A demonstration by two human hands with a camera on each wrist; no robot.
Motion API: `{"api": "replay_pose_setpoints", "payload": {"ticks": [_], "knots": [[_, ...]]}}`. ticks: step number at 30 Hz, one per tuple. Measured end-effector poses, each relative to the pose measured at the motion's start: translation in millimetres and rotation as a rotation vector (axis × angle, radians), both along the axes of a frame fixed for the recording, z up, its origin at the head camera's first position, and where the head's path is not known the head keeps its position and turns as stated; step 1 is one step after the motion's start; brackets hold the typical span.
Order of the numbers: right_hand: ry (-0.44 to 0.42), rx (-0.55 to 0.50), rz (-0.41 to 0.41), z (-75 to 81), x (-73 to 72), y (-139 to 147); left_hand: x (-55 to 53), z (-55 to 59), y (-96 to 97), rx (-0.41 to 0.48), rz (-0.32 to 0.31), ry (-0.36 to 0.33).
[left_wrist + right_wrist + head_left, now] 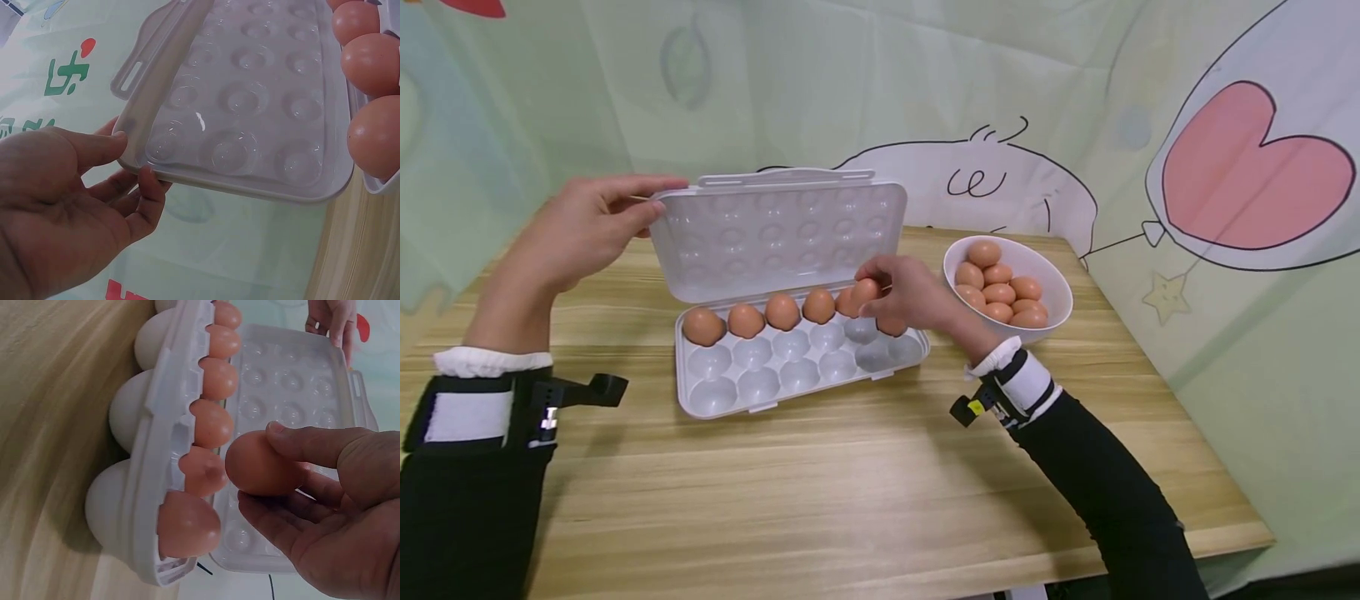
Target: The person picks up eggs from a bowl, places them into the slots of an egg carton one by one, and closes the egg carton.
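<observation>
A white plastic egg box (758, 385) lies open on the table, its lid (775, 237) standing up at the back. My left hand (583, 225) pinches the lid's upper left corner between thumb and fingers. In my right hand (917, 292), an egg (262, 464) is gripped by thumb and fingertips, above the back row near the box's right end. Brown eggs (782, 312) fill that back row; the cups in front of it hold none. In the right wrist view, the end egg (189, 525) sits beside the held one.
A white bowl (1060, 304) with several brown eggs (1000, 293) stands right of the box, close to my right wrist. Wooden table (820, 492) extends in front of the box. A printed cloth (625, 83) hangs behind and at both sides.
</observation>
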State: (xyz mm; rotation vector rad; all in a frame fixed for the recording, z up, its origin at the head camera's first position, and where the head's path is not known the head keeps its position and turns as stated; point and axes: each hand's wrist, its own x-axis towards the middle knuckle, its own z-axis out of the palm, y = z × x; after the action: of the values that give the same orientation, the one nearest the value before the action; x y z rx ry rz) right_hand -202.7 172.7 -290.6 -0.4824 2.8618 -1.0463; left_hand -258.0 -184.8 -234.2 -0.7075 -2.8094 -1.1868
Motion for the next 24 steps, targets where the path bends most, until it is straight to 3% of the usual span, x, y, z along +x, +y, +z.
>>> {"api": "replay_pose_setpoints", "payload": {"ticks": [12,24], "knots": [[0.001,0.091,0.031,-12.7,-0.6,-4.1,0.4,-2.0,-1.5,0.012,0.002,0.009],[0.12,0.183,0.037,-21.0,-0.1,-4.0,0.1,-1.8,0.2,0.006,0.007,0.021]]}}
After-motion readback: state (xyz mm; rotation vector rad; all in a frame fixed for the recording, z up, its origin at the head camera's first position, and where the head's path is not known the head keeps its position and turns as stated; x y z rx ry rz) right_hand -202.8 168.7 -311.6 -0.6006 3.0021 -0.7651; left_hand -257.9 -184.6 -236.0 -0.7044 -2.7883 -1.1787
